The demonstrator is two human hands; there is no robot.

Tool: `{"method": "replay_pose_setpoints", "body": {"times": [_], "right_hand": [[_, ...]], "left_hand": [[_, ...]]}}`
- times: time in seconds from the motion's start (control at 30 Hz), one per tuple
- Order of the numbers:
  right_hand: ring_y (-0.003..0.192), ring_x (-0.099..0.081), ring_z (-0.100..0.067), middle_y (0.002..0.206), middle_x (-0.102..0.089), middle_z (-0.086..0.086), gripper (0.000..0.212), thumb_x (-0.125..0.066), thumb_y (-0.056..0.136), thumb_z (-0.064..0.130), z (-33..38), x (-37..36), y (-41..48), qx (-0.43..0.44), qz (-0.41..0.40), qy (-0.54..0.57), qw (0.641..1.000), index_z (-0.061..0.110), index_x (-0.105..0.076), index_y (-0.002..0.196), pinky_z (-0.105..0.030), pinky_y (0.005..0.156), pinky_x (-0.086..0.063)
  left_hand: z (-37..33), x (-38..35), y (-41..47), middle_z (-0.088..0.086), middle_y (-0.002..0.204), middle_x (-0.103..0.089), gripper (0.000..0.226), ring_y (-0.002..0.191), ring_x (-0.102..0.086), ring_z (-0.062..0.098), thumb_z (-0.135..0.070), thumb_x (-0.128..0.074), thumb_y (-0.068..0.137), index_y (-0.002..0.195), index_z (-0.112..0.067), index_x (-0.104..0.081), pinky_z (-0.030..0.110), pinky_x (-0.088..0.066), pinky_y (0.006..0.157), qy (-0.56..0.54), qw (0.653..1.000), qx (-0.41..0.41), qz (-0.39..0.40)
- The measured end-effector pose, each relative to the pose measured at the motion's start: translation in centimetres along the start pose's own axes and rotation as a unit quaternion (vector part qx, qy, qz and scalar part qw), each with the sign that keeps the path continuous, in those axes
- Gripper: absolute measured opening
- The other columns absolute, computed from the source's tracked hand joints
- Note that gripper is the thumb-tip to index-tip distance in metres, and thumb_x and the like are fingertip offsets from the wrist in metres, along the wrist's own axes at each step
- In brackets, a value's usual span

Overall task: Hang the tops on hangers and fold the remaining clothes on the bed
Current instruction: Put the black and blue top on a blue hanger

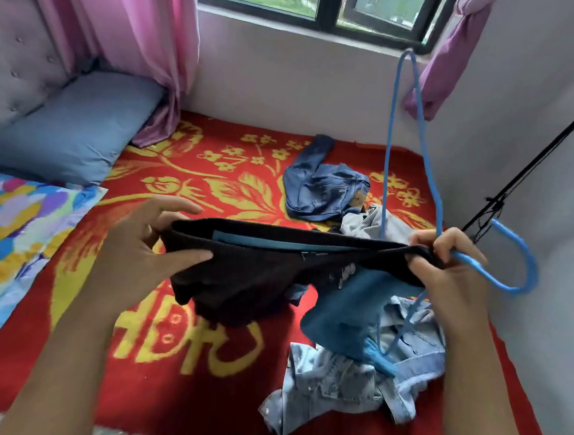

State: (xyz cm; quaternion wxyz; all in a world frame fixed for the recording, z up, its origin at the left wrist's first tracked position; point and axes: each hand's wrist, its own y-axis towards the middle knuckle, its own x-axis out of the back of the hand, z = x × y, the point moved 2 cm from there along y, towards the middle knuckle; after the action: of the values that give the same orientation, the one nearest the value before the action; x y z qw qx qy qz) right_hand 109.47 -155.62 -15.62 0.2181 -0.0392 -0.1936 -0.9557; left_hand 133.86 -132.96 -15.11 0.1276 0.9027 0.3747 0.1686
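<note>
Top: black top, stretched in the air between both grips, opening held wide.
Hanger: blue hanger, clamped in the right grip with the cloth.
Risk: that grip carries two things, so I judge the edge could slip free.
Left hand: thumb in front, fingers behind the edge, pinching.
Right hand: fingers curled round cloth and hanger neck.

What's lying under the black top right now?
A crumpled light denim jacket on the red blanket, partly covered by teal cloth hanging below the black top. Whatever lies beneath the jacket is hidden.
</note>
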Motion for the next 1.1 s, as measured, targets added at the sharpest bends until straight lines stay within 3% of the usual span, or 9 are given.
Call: {"method": "replay_pose_setpoints", "body": {"times": [0.13, 0.3, 0.4, 0.5, 0.63, 0.73, 0.83, 1.0, 1.1], "right_hand": [[0.062, -0.049, -0.001, 0.064, -0.060, 0.012, 0.037, -0.053, 0.056, -0.004, -1.7, -1.3, 1.4, -0.010, 0.063, -0.034, 0.997, 0.026, -0.031, 0.054, -0.012, 0.064, -0.041], [0.057, -0.035, -0.011, 0.066, -0.045, -0.011, 0.034, -0.053, 0.054, -0.001, -9.8, -3.9, -1.2, -0.183, 0.134, -0.074, 0.971, 0.018, -0.025, 0.059, -0.021, 0.051, -0.029], [0.058, -0.049, -0.006, 0.064, -0.056, -0.007, 0.045, -0.059, 0.069, -0.016, -11.9, -4.0, -2.7, -0.254, 0.190, -0.106, 0.942, 0.015, -0.028, 0.059, -0.021, 0.057, -0.038], [0.062, -0.057, -0.009, 0.075, -0.066, -0.009, 0.042, -0.064, 0.082, -0.002, -10.3, -3.5, -2.8, -0.280, 0.242, -0.103, 0.923, 0.015, -0.031, 0.062, -0.016, 0.054, -0.042], [0.034, -0.032, -0.010, 0.056, -0.050, -0.010, 0.016, -0.043, 0.098, 0.015, -7.1, -1.9, -2.6, -0.307, 0.305, -0.027, 0.901, 0.005, -0.044, 0.085, -0.016, 0.035, -0.023], [0.037, -0.032, -0.007, 0.045, -0.045, 0.003, 0.016, -0.039, 0.101, 0.018, -6.8, -0.4, -2.5, -0.275, 0.345, -0.164, 0.882, 0.020, -0.048, 0.113, -0.017, 0.039, -0.025], [0.042, -0.038, -0.005, 0.048, -0.048, 0.004, 0.028, -0.043, 0.099, 0.023, -6.8, 0.0, -2.5, -0.206, 0.357, -0.285, 0.865, 0.039, -0.040, 0.123, -0.015, 0.046, -0.031], [0.073, -0.062, -0.012, 0.079, -0.070, 0.006, 0.014, -0.062, 0.089, 0.020, -6.3, 0.5, -1.9, -0.140, 0.257, -0.300, 0.908, 0.027, -0.073, 0.093, -0.029, 0.068, -0.049], [0.051, -0.049, -0.005, 0.056, -0.063, 0.000, 0.014, -0.064, 0.087, 0.009, -5.5, 0.9, -1.8, -0.157, 0.303, -0.240, 0.909, 0.015, -0.075, 0.090, -0.019, 0.047, -0.037]], "left_hand": [[3.3, -0.8, 1.1, -0.015, 0.062, -0.065, 0.040, 0.060, -0.058, -0.005, 0.010, -0.074, 0.067, 0.070, -0.030, -0.070, 0.009, -0.045, 0.057, -0.006, 0.994, 0.107, 0.020], [8.2, -2.6, -0.9, -0.002, 0.065, -0.069, 0.028, 0.064, -0.065, 0.010, 0.008, -0.071, 0.073, 0.064, -0.018, -0.073, 0.017, -0.049, 0.054, -0.047, 0.968, 0.241, 0.056], [9.6, -3.2, -1.6, 0.006, 0.075, -0.071, 0.012, 0.073, -0.067, 0.018, 0.004, -0.072, 0.075, 0.077, -0.008, -0.071, 0.020, -0.052, 0.058, 0.009, 0.963, 0.261, 0.072], [10.5, -3.6, -2.1, 0.003, 0.077, -0.071, 0.009, 0.074, -0.067, 0.015, -0.003, -0.074, 0.076, 0.079, -0.011, -0.070, 0.024, -0.054, 0.063, 0.097, 0.950, 0.267, 0.129], [11.1, -4.0, -3.0, -0.001, 0.074, -0.069, 0.013, 0.071, -0.066, 0.008, -0.004, -0.075, 0.076, 0.076, -0.016, -0.069, 0.016, -0.048, 0.059, 0.120, 0.940, 0.273, 0.164], [11.6, -4.2, -3.2, 0.002, 0.075, -0.068, 0.014, 0.072, -0.065, 0.012, -0.003, -0.075, 0.075, 0.075, -0.016, -0.068, 0.019, -0.049, 0.062, 0.130, 0.936, 0.277, 0.172], [11.9, -4.1, -3.2, 0.001, 0.073, -0.068, 0.016, 0.074, -0.065, 0.015, -0.003, -0.075, 0.075, 0.073, -0.017, -0.068, 0.028, -0.052, 0.068, 0.132, 0.934, 0.278, 0.180], [12.0, -4.2, -3.0, 0.003, 0.078, -0.070, 0.012, 0.077, -0.067, 0.016, -0.004, -0.074, 0.075, 0.079, -0.015, -0.070, 0.029, -0.054, 0.070, 0.129, 0.935, 0.270, 0.192], [12.2, -4.1, -3.1, 0.001, 0.074, -0.067, 0.015, 0.075, -0.064, 0.016, -0.004, -0.075, 0.074, 0.076, -0.018, -0.069, 0.030, -0.051, 0.070, 0.142, 0.936, 0.263, 0.187]]}}
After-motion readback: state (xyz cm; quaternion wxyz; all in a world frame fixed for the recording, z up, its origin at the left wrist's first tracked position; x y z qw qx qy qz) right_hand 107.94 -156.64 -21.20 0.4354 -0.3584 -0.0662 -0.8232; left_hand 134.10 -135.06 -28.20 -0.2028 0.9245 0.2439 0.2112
